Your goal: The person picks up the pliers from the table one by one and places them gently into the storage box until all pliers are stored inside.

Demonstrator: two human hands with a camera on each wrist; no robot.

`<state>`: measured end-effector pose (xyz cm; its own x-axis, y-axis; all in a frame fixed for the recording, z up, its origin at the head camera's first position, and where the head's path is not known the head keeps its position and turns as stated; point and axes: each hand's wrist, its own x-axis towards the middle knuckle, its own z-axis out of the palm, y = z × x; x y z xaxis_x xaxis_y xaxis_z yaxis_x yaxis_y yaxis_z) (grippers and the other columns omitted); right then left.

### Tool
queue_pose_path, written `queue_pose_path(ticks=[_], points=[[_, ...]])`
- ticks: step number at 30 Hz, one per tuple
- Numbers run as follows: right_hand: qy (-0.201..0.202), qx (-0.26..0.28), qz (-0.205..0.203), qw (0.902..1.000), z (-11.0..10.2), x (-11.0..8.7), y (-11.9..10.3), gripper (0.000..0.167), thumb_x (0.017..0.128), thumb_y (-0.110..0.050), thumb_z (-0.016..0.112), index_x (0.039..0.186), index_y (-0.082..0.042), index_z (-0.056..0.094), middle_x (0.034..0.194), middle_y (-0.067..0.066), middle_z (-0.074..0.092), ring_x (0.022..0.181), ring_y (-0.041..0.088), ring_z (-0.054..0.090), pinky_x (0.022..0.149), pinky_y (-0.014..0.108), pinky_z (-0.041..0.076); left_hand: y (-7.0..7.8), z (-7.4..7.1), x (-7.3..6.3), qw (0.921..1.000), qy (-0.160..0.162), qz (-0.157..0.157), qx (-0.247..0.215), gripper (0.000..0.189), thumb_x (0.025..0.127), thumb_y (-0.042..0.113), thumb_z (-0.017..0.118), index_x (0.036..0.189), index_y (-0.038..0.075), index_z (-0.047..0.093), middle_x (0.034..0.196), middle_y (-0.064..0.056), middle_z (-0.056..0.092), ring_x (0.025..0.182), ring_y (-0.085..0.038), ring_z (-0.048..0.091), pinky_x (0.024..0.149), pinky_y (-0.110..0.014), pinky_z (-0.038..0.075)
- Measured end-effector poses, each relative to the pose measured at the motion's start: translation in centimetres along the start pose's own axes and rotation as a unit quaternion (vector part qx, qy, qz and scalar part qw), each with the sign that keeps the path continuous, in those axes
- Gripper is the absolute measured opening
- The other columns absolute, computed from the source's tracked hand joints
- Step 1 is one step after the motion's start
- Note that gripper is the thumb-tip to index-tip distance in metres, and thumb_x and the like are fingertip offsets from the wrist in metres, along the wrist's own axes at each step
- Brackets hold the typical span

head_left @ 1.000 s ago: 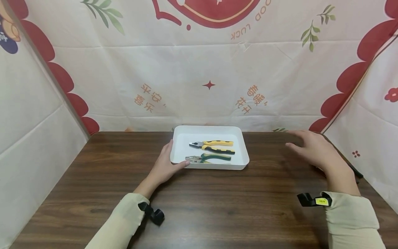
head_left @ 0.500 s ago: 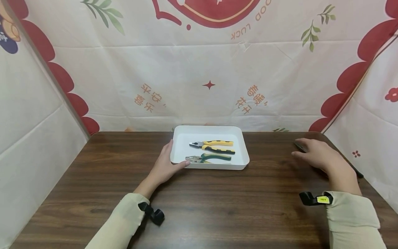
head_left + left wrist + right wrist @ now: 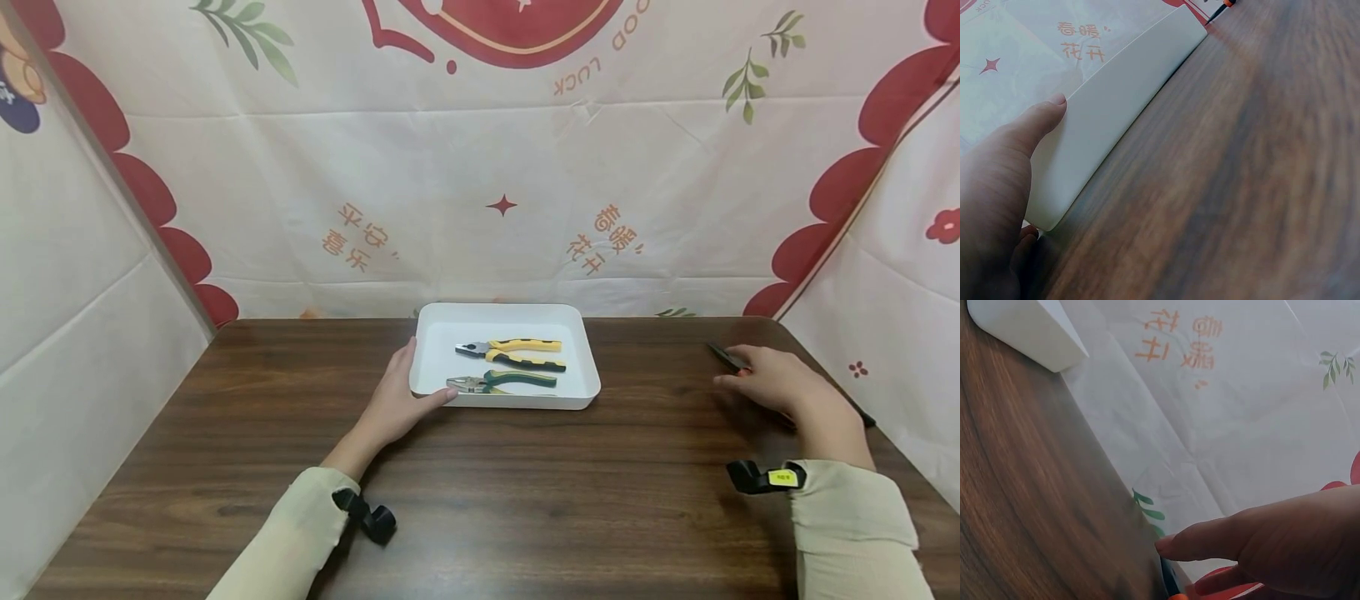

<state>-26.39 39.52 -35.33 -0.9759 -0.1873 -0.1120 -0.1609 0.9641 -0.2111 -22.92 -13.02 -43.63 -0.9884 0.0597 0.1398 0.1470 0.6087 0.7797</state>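
Note:
A white tray (image 3: 585,397) holds pliers with yellow-and-black handles (image 3: 525,345) and, nearer its front wall, pliers with green handles (image 3: 525,378). My left hand (image 3: 393,400) grips the tray's front left corner, the thumb over the near rim and the fingers along the left side. At the table's right, my right hand (image 3: 776,379) is over a tool with a dark narrow head (image 3: 726,358) and orange-and-black handles, mostly hidden beneath the palm. In the right wrist view the thumb and a finger look fairly straight, close to the tool (image 3: 1169,575).
The brown wooden table (image 3: 570,500) ends at a white printed cloth (image 3: 465,167) just behind the tray. More cloth walls stand at left and right, the right one close to my right hand. Small black wrist cameras sit on both sleeves.
My right hand has come down over the dark-headed tool and drawn slightly back, uncovering its head and a bit of orange. The left hand and tray stay put.

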Motion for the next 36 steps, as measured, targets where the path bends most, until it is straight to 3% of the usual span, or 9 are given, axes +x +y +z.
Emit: queue_pose_path(ticks=[3,12,31,36], points=[[0.000,-0.003,0.005,1.0000,0.2,0.0,0.4,0.077,0.094,-0.038,0.067,0.141,0.016,0.041,0.130,0.045,0.050,0.115,0.060,0.051,0.091,0.070,0.044,0.0,0.0,0.0,1.0000,0.001,0.001,-0.001,0.115,0.081,0.051,0.081,0.163,0.009,0.013,0.166,-0.015,0.023,0.153,-0.033,0.029,0.122,-0.056,0.029],[0.000,-0.005,0.010,0.9999,0.4,0.0,1.3,0.076,0.092,-0.037,0.068,0.140,0.017,0.042,0.131,0.044,0.050,0.118,0.062,0.048,0.095,0.071,0.042,-0.1,0.0,0.0,1.0000,0.001,0.000,-0.003,0.115,0.081,0.050,0.082,0.163,0.008,0.013,0.166,-0.015,0.023,0.153,-0.033,0.028,0.123,-0.056,0.028],[0.000,-0.009,0.021,0.9997,0.1,0.1,2.5,0.073,0.081,-0.032,0.078,0.129,0.016,0.051,0.114,0.041,0.059,0.096,0.050,0.058,0.083,0.065,0.047,0.1,-0.1,0.0,1.0000,0.005,0.001,-0.004,0.114,0.081,0.048,0.082,0.163,0.007,0.013,0.166,-0.016,0.024,0.153,-0.034,0.028,0.123,-0.056,0.027],[-0.001,-0.017,0.021,0.9996,0.1,-0.1,2.7,0.075,0.079,-0.031,0.080,0.129,0.017,0.051,0.129,0.046,0.049,0.106,0.061,0.054,0.089,0.069,0.045,0.1,-0.1,0.0,1.0000,0.006,0.002,-0.003,0.114,0.081,0.048,0.082,0.163,0.007,0.013,0.166,-0.015,0.024,0.153,-0.033,0.028,0.123,-0.056,0.027]])
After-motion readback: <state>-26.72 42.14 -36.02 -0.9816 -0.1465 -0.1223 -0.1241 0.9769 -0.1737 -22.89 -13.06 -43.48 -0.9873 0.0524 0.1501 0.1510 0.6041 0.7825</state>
